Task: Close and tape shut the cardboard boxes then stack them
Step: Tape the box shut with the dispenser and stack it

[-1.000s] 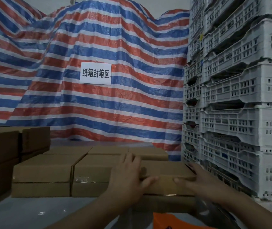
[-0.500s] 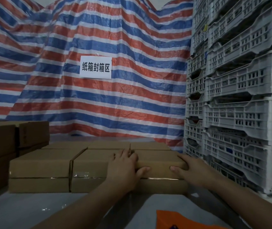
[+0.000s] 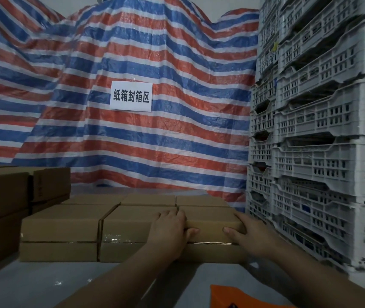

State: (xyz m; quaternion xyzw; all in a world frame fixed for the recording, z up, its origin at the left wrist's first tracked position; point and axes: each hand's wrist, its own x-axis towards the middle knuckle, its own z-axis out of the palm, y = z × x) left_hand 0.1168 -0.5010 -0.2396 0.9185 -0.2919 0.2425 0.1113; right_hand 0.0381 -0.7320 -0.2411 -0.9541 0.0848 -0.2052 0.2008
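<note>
A closed cardboard box (image 3: 210,221) lies at the right end of the front row, on top of a lower box (image 3: 210,252) and level with its taped neighbour (image 3: 123,225). My left hand (image 3: 169,230) grips the box's near left corner, fingers over the top and thumb on the front face. At the near right corner my right hand (image 3: 247,236) grips the same box, thumb on the front. Another two-high stack (image 3: 61,227) stands further left, and a back row of boxes (image 3: 148,200) lies behind.
Tall stacks of white plastic crates (image 3: 321,152) stand close on the right. Larger brown boxes (image 3: 1,196) are piled at the left. A striped tarp with a white sign (image 3: 131,96) hangs behind. An orange object (image 3: 232,296) lies on the grey surface (image 3: 44,281) near me.
The box in my hands has come down and forward onto the lower box, and it now lines up with the neighbouring stack. Both hands have stayed on its near corners.
</note>
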